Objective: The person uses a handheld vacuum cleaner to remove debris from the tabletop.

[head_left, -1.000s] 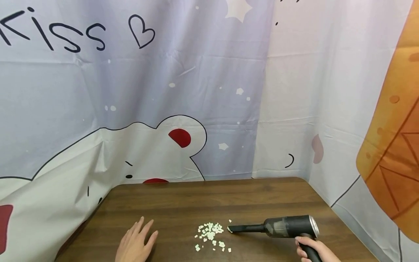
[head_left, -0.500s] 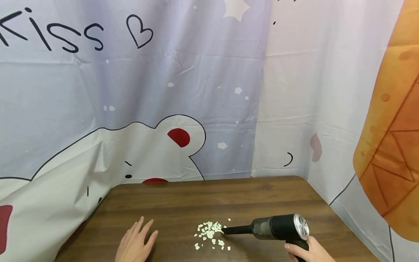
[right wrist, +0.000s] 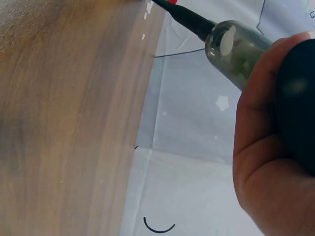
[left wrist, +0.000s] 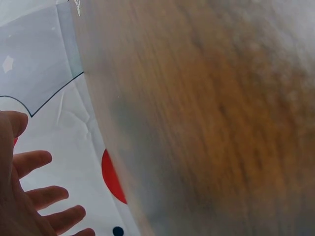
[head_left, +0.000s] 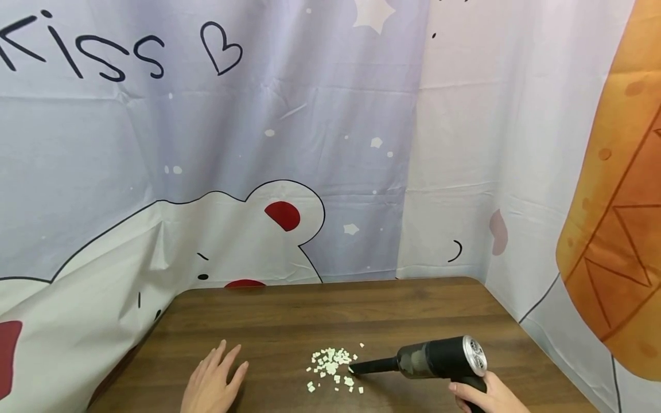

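Observation:
My right hand [head_left: 490, 396] grips the handle of a black handheld vacuum cleaner [head_left: 446, 357] with a silver vented end. Its narrow nozzle [head_left: 374, 365] points left, the tip right at the edge of a pile of small white bits [head_left: 330, 360] on the table. Through the vacuum's see-through chamber [right wrist: 236, 51], pale shapes show in the right wrist view. Left of the pile, my left hand [head_left: 213, 378] lies with fingers spread and straight, holding nothing. The left wrist view shows those fingers [left wrist: 47, 196] apart from one another.
The brown wooden table [head_left: 268, 321] has rounded far corners. Behind it and along both sides hangs a printed fabric curtain [head_left: 351, 143] with cartoon shapes. A few loose white bits [head_left: 311, 387] lie scattered around the pile.
The vacuum has moved left, bringing its nozzle tip to the pile, and has turned so its vented end shows more. Lately the tip dips slightly nearer me. My left hand stays put.

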Demonstrator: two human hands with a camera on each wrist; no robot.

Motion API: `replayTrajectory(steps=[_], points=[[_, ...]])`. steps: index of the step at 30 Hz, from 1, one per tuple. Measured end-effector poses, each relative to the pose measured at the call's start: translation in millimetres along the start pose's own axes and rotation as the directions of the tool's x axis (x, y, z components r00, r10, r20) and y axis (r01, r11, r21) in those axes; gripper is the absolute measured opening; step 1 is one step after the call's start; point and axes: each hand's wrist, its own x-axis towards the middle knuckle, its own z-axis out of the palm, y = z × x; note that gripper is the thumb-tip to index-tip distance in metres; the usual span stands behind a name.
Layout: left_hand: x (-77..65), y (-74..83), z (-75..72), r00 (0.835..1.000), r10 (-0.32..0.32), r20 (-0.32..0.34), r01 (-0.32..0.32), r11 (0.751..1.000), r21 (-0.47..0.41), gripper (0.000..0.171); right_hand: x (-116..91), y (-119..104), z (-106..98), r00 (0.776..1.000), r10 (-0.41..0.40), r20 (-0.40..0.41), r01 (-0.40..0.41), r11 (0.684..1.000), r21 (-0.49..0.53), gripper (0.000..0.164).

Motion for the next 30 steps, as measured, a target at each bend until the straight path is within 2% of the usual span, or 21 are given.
replayTrajectory(steps=[4, 7, 9, 12, 13, 16, 19, 22, 28, 30], points=[[-0.8, -0.1, 0.5, 1.000, 0.001, 0.005, -0.001, 1.000, -0.001, 0.055, -1, 3, 0, 0.999, 0.033, -0.005, -0.033, 0.997, 0.069, 0.030], [-0.9, -0.2, 0.3, 1.000, 0.008, -0.004, -0.008, 1.000, -0.001, 0.054, -2, 4, -2, 0.997, 0.063, 0.042, -0.071, 0.968, 0.241, 0.025], [-1.0, -0.3, -0.2, 1.000, 0.012, -0.013, -0.012, 1.000, -0.007, 0.053, -1, 5, -5, 0.991, 0.091, 0.096, -0.122, 0.912, 0.393, 0.024], [-1.0, -0.1, -1.0, 1.000, 0.021, -0.018, -0.021, 1.000, -0.003, 0.052, 0, 13, -12, 0.968, 0.110, 0.225, -0.226, 0.769, 0.597, 0.024], [-1.2, 0.0, -1.3, 1.000, 0.021, -0.017, -0.021, 1.000, -0.002, 0.052, 1, 17, -14, 0.960, 0.104, 0.261, -0.252, 0.730, 0.635, 0.024], [-1.1, -0.2, -1.4, 1.000, 0.028, -0.015, -0.027, 1.000, 0.005, 0.052, 1, 30, -20, 0.936, 0.049, 0.348, -0.296, 0.642, 0.707, 0.024], [-0.5, -0.3, -1.8, 0.999, 0.042, -0.031, -0.042, 0.999, 0.008, 0.052, 1, 38, -25, 0.914, -0.006, 0.406, -0.327, 0.583, 0.744, 0.022], [0.9, 0.4, -2.5, 0.996, 0.067, -0.061, -0.067, 0.998, 0.011, 0.052, 0, 40, -30, 0.903, -0.005, 0.431, -0.357, 0.552, 0.754, 0.023], [2.2, 3.1, -1.8, 0.994, 0.081, -0.067, -0.081, 0.997, 0.010, 0.056, -3, 41, -37, 0.919, 0.062, 0.390, -0.349, 0.586, 0.731, 0.026], [1.8, 3.4, -0.9, 0.996, 0.075, -0.055, -0.074, 0.997, 0.010, 0.056, -3, 43, -38, 0.919, 0.059, 0.390, -0.349, 0.582, 0.734, 0.026]])
